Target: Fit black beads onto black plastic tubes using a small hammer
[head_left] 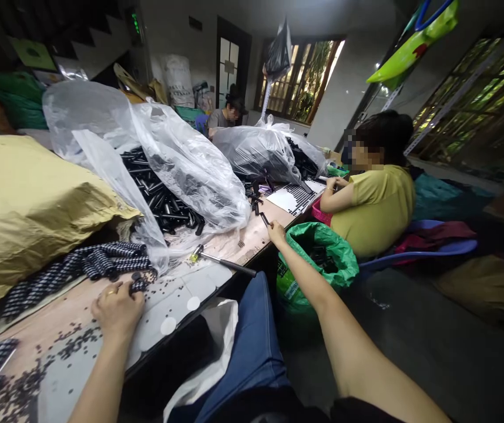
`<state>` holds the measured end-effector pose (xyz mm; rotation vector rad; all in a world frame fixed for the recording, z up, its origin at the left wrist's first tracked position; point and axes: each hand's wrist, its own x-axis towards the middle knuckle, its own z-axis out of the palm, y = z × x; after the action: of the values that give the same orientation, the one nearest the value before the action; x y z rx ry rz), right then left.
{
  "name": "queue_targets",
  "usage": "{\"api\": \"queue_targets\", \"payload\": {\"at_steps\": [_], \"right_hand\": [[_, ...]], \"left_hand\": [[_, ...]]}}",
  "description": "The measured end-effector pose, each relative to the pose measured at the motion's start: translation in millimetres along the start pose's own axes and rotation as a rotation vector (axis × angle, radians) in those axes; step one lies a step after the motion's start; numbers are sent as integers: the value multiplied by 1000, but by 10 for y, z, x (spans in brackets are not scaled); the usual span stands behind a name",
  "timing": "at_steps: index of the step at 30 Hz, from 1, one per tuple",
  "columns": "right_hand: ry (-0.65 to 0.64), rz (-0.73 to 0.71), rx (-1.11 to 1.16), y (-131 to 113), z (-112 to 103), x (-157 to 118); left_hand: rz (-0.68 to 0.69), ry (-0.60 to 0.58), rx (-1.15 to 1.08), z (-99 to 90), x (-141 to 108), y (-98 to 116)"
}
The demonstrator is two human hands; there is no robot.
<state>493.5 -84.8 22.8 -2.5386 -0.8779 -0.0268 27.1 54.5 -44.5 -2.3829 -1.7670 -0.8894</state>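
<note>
My left hand (117, 306) rests on the worktable (170, 305), its fingers curled by a small dark checked piece (137, 285); whether they grip it is unclear. Small black discs (78, 346) lie scattered around that hand. Stretched out to the table's front edge, my right hand (276, 234) pinches a thin black piece (264, 219). A hammer (225, 262) with a dark handle lies between my hands. Behind it, a clear plastic bag (194, 170) stands open with many black tubes (159, 194) spilling toward the table.
A green sack (291, 288) with dark pieces stands below my right forearm. A person in a yellow shirt (378, 205) sits at right by a white sheet (285, 198) with black rows. Another person (220, 119) is behind. Yellow sacking (36, 205) covers the left. Checked rolls (106, 258) lie nearby.
</note>
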Motion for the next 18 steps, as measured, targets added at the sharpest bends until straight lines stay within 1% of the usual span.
{"api": "queue_targets", "payload": {"at_steps": [3,6,9,12,18], "right_hand": [[57,-3,49,-93,53,19],[103,-18,104,-257,215,-49],[129,0,137,-370,376,-123],[130,35,144,-394,456,-148],[103,60,127,-383,479,-132]], "left_hand": [[-12,-8,13,13,-1,0],[12,-19,31,16,2,8],[29,-16,66,12,9,20],[28,-21,99,4,14,28],[43,-14,105,4,15,25]]}}
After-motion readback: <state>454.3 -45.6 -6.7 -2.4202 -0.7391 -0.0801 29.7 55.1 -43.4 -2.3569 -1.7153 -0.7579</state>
